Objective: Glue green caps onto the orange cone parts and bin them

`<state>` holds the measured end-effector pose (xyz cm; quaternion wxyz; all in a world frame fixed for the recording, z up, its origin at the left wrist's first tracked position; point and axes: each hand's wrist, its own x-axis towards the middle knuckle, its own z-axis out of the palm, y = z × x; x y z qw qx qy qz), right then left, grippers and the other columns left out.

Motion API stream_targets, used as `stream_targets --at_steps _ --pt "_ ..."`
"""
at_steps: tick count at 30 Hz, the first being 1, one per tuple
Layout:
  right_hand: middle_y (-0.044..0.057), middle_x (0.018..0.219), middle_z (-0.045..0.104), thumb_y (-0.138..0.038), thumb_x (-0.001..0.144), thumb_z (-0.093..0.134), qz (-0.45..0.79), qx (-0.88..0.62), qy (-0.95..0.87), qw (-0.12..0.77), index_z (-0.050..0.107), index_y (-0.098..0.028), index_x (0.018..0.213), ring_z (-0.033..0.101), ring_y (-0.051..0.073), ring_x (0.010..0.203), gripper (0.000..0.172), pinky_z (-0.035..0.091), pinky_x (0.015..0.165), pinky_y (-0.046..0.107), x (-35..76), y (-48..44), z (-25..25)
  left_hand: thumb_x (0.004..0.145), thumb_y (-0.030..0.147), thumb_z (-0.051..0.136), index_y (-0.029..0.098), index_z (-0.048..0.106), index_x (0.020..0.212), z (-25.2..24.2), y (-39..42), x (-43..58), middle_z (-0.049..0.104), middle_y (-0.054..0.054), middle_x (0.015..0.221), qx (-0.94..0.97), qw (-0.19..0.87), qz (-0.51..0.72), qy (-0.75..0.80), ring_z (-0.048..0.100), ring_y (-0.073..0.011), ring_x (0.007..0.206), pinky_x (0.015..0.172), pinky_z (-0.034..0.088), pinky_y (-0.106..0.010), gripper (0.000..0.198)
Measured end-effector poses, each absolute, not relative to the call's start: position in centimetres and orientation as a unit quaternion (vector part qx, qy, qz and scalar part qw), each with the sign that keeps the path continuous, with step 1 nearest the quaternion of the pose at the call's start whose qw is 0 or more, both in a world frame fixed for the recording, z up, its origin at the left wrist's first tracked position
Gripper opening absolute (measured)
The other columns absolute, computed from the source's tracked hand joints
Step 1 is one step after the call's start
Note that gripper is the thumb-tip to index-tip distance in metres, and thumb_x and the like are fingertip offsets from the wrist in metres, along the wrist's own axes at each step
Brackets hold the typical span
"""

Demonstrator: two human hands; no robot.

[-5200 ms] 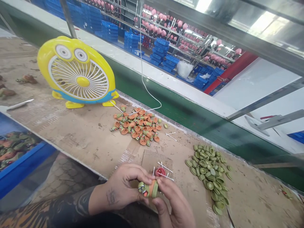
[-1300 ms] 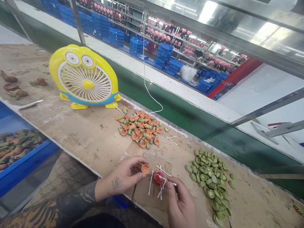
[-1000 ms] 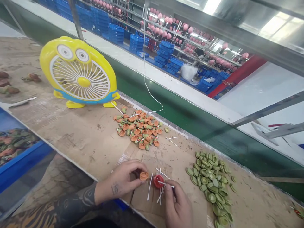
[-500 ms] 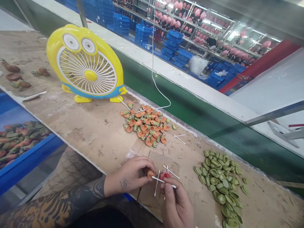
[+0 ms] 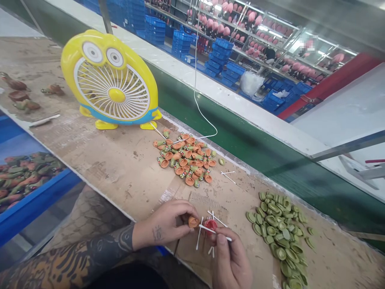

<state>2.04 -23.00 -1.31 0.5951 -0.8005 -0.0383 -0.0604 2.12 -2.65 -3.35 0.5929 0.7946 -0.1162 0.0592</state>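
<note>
My left hand (image 5: pixel 168 224) pinches a small orange cup-shaped toy part (image 5: pixel 193 221) just above the cardboard. My right hand (image 5: pixel 230 261) grips a white cotton swab (image 5: pixel 214 231), its tip lying across a small red cap (image 5: pixel 210 225) close to the orange part. Several more swabs (image 5: pixel 199 237) lie around the red cap. A heap of orange and green toy parts (image 5: pixel 186 158) sits farther back on the bench. To the right lies a pile of green ring-shaped pieces (image 5: pixel 278 233).
A yellow cartoon desk fan (image 5: pixel 110 82) stands at the back left, its white cord (image 5: pixel 200 108) running up. A blue bin (image 5: pixel 27 184) of assembled figures sits at the left. A green conveyor belt (image 5: pixel 240 140) runs behind the bench. Two loose swabs (image 5: pixel 227 175) lie near the heap.
About five seconds ago both hands held an assembled figure. Now the left holds a bare orange part, and the right has taken a swab and brought it over the red cap.
</note>
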Motion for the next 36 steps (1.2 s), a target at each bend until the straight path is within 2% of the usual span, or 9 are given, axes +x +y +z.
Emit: stream_targets --at_steps 3,6,13,17,23,26,29,36 --pt "0.002 0.077 0.068 -0.055 0.098 0.057 -0.082 -0.854 -0.028 0.513 0.068 -0.021 0.090 0.062 0.018 0.072 0.037 0.047 0.069 0.025 2.9 -24.7 -1.2 0.079 0.011 0.077 0.019 0.072 0.106 -3.3 -2.6 2.1 0.076 -0.006 0.102 0.795 0.594 0.054 -0.109 0.070 -0.0205 0.092 0.085 0.053 -0.030 0.028" --pt "0.004 0.083 0.072 -0.057 0.100 0.052 -0.051 -0.905 -0.047 0.420 0.070 -0.021 0.091 0.065 0.020 0.073 0.041 0.047 0.068 0.026 3.8 -26.0 -1.3 0.082 0.013 0.076 0.019 0.073 0.109 -3.2 -2.5 2.1 0.075 -0.008 0.106 0.793 0.597 0.053 -0.110 0.070 -0.0216 0.097 0.087 0.054 -0.030 0.028" --pt "0.008 0.093 0.078 -0.048 0.102 0.050 -0.023 -0.915 -0.139 0.377 0.072 -0.021 0.095 0.073 0.023 0.081 0.036 0.053 0.069 0.027 4.5 -26.6 -2.2 0.083 0.014 0.076 0.021 0.072 0.109 -3.1 -2.5 2.1 0.075 -0.006 0.107 0.792 0.600 0.046 -0.100 0.070 -0.0206 0.097 0.088 0.054 -0.031 0.028" --pt "0.007 0.085 0.076 -0.049 0.101 0.052 -0.056 -0.907 -0.127 0.398 0.072 -0.021 0.093 0.071 0.021 0.075 0.035 0.052 0.066 0.027 4.2 -26.4 -1.8 0.083 0.013 0.075 0.020 0.072 0.109 -3.1 -2.6 2.1 0.075 -0.006 0.106 0.791 0.603 0.043 -0.100 0.070 -0.0204 0.096 0.086 0.055 -0.030 0.027" --pt "0.003 0.075 0.070 -0.044 0.099 0.063 -0.081 -0.822 -0.071 0.559 0.071 -0.019 0.093 0.067 0.017 0.068 0.027 0.053 0.065 0.024 3.0 -25.2 -1.1 0.083 0.014 0.076 0.019 0.073 0.108 -2.9 -2.5 2.0 0.075 -0.006 0.104 0.796 0.595 0.050 -0.102 0.070 -0.0200 0.093 0.084 0.054 -0.030 0.026" --pt "0.003 0.075 0.070 -0.040 0.099 0.063 -0.049 -0.794 -0.101 0.597 0.072 -0.019 0.095 0.067 0.016 0.069 0.023 0.054 0.067 0.024 2.7 -24.2 -1.4 0.083 0.014 0.077 0.020 0.073 0.109 -2.9 -2.5 2.0 0.075 -0.006 0.105 0.799 0.590 0.047 -0.107 0.070 -0.0200 0.095 0.086 0.054 -0.030 0.027" --pt "0.005 0.082 0.073 -0.041 0.099 0.063 -0.017 -0.793 -0.103 0.601 0.073 -0.018 0.098 0.069 0.018 0.075 0.025 0.056 0.071 0.026 2.6 -23.7 -1.8 0.083 0.015 0.077 0.020 0.073 0.110 -3.1 -2.4 1.9 0.075 -0.006 0.105 0.801 0.587 0.046 -0.108 0.070 -0.0203 0.096 0.086 0.054 -0.030 0.027" --pt "0.007 0.086 0.074 -0.045 0.101 0.059 -0.001 -0.817 -0.105 0.567 0.074 -0.019 0.097 0.069 0.018 0.076 0.030 0.056 0.068 0.025 2.7 -23.4 -1.7 0.083 0.018 0.078 0.021 0.073 0.114 -3.2 -2.5 1.7 0.078 -0.006 0.105 0.812 0.574 0.043 -0.096 0.072 -0.0211 0.095 0.085 0.055 -0.030 0.031"
